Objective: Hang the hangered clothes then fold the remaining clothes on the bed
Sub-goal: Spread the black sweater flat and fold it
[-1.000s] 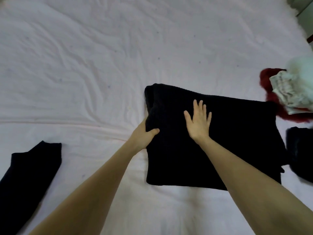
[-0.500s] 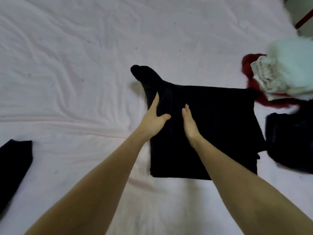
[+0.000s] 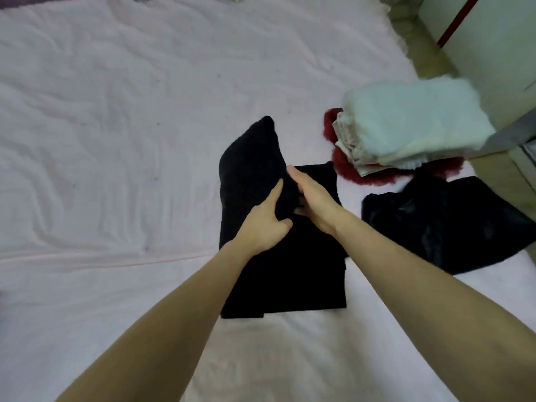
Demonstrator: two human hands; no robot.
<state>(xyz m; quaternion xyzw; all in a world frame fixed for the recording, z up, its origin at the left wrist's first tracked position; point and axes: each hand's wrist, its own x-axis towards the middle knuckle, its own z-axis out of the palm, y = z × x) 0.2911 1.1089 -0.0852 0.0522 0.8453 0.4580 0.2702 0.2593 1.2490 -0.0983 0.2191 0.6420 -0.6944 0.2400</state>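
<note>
I see the black knit garment (image 3: 290,256) half folded; left hand (image 3: 265,224) grips its raised flap, right hand (image 3: 314,203) presses flat.

Black sweater (image 3: 290,271); pale pink sheet (image 3: 116,140); red garment (image 3: 345,166).

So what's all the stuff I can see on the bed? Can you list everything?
Sheet: one, pale pink, covers the bed.
Sweater: one, black, middle of the bed, half folded.
Dark clothes: one heap, black, right of the sweater.
Fluffy red thing: one, dark red, under the pile at the right.
Patterned cloth: one, beige, folded on the red thing.
White fluffy cloth: one, white, top of that pile.
Floor: pale, top right, beside the bed.
Hands: two; left hand grips the sweater's raised flap, right hand is against the sweater.
</note>
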